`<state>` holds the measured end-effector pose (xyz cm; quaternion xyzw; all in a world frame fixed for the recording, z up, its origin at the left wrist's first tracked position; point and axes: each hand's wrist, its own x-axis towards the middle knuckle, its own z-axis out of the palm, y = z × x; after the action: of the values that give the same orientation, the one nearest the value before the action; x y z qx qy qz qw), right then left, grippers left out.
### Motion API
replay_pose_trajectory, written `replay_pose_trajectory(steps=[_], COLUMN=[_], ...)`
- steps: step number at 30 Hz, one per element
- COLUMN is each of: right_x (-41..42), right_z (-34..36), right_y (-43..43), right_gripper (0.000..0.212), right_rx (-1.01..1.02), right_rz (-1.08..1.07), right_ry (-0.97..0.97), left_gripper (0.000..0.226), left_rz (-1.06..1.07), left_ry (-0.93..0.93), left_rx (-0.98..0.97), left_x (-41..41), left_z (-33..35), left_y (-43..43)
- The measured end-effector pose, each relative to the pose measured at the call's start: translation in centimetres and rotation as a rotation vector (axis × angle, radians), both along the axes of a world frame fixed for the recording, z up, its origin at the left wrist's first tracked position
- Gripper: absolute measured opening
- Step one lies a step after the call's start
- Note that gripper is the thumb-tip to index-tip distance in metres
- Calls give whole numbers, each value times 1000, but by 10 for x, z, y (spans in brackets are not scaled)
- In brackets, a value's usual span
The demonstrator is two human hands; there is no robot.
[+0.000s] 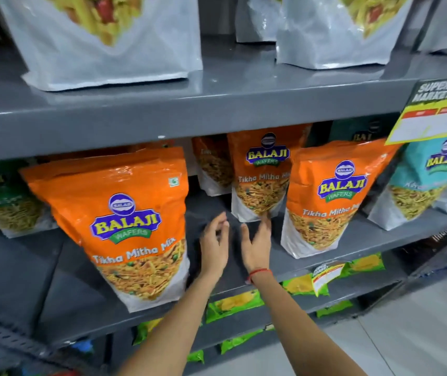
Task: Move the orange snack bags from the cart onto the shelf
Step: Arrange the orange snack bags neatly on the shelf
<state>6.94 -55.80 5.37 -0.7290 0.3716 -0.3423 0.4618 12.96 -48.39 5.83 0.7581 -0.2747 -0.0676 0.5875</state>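
Note:
Several orange snack bags stand on the grey middle shelf [352, 240]. A large one [124, 221] leans at the front left. Another [325, 202] stands at the front right, and a third [263, 172] sits further back between them, with one more [211, 164] behind it. My left hand [214, 245] and my right hand [256, 245] reach into the gap between the front bags, both empty with fingers apart. The right fingertips touch the bottom of the back middle bag. The cart is out of view.
White pouches [103, 42] stand on the shelf above. Green bags [8, 204] sit left of the orange ones, teal bags [420, 183] to the right. A price tag [431, 115] hangs from the upper shelf edge. Green-yellow packets [233, 305] fill the lower shelf. Pale floor lies at the bottom right.

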Motion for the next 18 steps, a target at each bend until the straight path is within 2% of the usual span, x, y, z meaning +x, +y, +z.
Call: replay_pose_trajectory(steps=[4,8,14,18], right_x=[7,8,4,-4], right_z=[-7,-12,-9,-6], right_y=[-9,-15,-11,2], right_gripper=[58,55,57,61], right_rx=[-42,-4,69,108], right_rz=[11,6,45,157], right_ry=[16,-9,-76,-113], left_gripper=[35,25,17,17], left_rz=[44,31,85,131], left_ry=[-11,-26,12,-34], left_rx=[82,85,101,87], left_x=[29,43,43,40], left_z=[-3,-7,-10,-14], left_y=[-41,-62,-64,-46])
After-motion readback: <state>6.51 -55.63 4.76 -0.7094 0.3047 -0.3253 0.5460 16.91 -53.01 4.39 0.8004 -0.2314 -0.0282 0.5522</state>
